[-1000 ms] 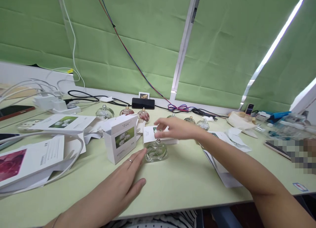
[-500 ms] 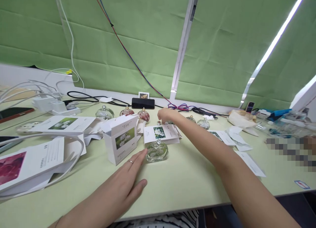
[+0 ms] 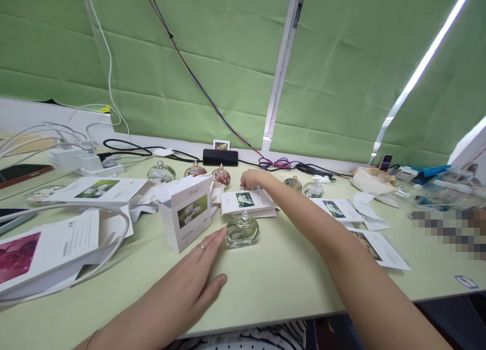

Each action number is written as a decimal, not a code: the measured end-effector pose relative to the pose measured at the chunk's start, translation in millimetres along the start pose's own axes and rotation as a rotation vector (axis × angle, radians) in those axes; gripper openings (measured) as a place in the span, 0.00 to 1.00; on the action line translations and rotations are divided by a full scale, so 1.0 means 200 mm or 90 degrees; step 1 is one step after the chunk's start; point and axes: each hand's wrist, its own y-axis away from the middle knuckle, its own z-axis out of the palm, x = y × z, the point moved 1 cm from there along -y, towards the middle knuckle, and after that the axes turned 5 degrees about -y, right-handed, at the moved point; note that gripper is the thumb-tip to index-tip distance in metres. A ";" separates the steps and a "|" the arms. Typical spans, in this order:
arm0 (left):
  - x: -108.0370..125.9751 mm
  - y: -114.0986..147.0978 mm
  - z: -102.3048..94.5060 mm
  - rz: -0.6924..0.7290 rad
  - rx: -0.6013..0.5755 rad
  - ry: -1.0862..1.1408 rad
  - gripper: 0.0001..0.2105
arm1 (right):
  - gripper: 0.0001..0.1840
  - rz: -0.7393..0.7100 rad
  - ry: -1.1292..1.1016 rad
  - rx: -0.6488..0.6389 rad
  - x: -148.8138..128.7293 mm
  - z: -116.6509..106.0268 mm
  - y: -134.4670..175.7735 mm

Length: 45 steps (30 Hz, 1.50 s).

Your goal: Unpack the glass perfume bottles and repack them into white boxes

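Note:
A clear glass perfume bottle (image 3: 243,232) with a rounded stopper stands upright on the table in front of me. My left hand (image 3: 201,269) lies beside it, fingers stretched out and thumb apart, its fingertips at the bottle's left edge. Beyond the bottle is a flat white box (image 3: 250,201) with a white-flower picture. Across it reaches my right hand (image 3: 252,179), fingers bent downward just behind the box. Whatever those fingers hold is too hidden to name. An upright white carton (image 3: 186,213) with an open top stands left of the bottle.
Two reddish bottles (image 3: 221,175) and a clear bottle (image 3: 161,172) stand at the back left, near a black phone (image 3: 220,158). Two more bottles (image 3: 313,188) are right of my forearm. Flattened boxes (image 3: 337,209) lie on both sides. A white cable (image 3: 123,228) loops at left.
My right hand has shifted slightly left and down behind the flat box. My right forearm has moved left, showing more of the boxes at right. The left hand stays in place.

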 end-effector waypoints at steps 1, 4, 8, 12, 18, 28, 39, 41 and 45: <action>0.00 0.00 0.00 -0.002 0.000 0.002 0.30 | 0.16 0.001 -0.005 0.000 0.00 0.00 0.00; 0.00 0.00 0.00 -0.005 0.002 0.010 0.31 | 0.16 0.003 -0.016 -0.001 -0.01 0.00 0.02; 0.00 0.00 0.00 -0.005 -0.012 0.005 0.30 | 0.15 -0.004 -0.024 -0.014 -0.01 0.00 0.03; 0.00 0.00 0.00 -0.002 -0.020 -0.002 0.30 | 0.14 -0.023 -0.029 -0.041 -0.02 0.00 0.02; 0.00 0.00 0.00 -0.004 -0.022 -0.002 0.30 | 0.17 -0.022 -0.034 -0.075 -0.06 -0.01 0.03; 0.00 0.00 0.01 -0.007 -0.013 0.000 0.30 | 0.18 -0.026 -0.013 -0.123 -0.08 -0.02 0.04; 0.01 0.01 -0.04 -0.040 -0.047 0.033 0.34 | 0.07 -0.200 -0.105 0.309 -0.06 -0.18 0.51; 0.02 -0.01 -0.06 -0.047 -0.043 0.030 0.36 | 0.05 -0.291 -0.215 0.363 -0.09 -0.13 0.66; 0.07 -0.13 -0.11 -0.022 -0.023 0.039 0.36 | 0.04 -0.359 -0.460 0.422 -0.15 0.04 0.82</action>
